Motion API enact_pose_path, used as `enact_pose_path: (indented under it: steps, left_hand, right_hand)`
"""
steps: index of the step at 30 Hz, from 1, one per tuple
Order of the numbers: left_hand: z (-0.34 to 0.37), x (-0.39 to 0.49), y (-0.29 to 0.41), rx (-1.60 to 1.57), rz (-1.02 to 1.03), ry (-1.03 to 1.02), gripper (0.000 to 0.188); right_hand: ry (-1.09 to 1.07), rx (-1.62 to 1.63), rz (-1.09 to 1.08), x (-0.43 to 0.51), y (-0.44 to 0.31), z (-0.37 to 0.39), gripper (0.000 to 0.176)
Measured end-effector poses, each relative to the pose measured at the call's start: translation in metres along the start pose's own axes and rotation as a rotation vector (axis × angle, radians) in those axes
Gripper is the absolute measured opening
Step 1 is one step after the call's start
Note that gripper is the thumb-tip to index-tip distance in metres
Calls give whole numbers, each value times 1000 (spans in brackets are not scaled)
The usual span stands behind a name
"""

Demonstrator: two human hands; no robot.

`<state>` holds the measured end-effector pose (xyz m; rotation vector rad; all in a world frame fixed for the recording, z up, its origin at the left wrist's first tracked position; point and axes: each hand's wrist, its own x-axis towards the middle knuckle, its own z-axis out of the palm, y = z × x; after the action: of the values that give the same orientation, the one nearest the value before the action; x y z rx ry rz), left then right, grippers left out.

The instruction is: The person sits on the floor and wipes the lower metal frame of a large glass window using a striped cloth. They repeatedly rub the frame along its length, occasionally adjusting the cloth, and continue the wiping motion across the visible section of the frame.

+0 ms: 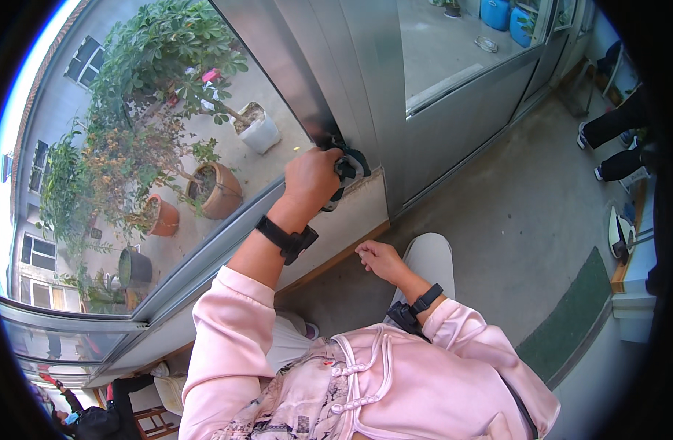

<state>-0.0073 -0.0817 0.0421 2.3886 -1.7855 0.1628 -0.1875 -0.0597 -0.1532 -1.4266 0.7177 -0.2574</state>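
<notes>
My left hand (313, 179) grips a crumpled dark green and grey cloth (352, 165) at the lower corner of a window. The cloth lies against the metal window frame (336, 71), just above the end of the sill. Part of the cloth and my fingertips are hidden behind my hand. Lower and to the right, my right hand (381, 260) hangs in front of my raised knee, its fingers loosely curled, with no object visible in it. Each wrist has a black strap with a small black device on it.
Potted plants (213, 190) stand behind the window glass. A metal-framed door (468, 93) with a glass pane adjoins the window on the right. Another person's legs (617, 124) are at the far right; a masked person (94, 421) is at lower left. A green strip (567, 319) covers part of the floor.
</notes>
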Motion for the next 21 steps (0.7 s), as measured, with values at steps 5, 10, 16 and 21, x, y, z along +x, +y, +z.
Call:
enact_pose_path:
  steps: [5,10,16,21]
  left_hand:
    - [-6,8,12,140,60,-221,24]
    - [-10,13,18,300,131,-290,17]
    - [-27,-12,-8,433,146,-409,16]
    - [-54,-71,-48,462,6,-450,16]
  right_hand:
    - [62,-175,-83,0,4,-2,23]
    - [93,-369,-163,-5,2,-10,22]
    - [108,-471,-182,-12,2,-15,22]
    - [96,-508,-179,-15,3,-15,23]
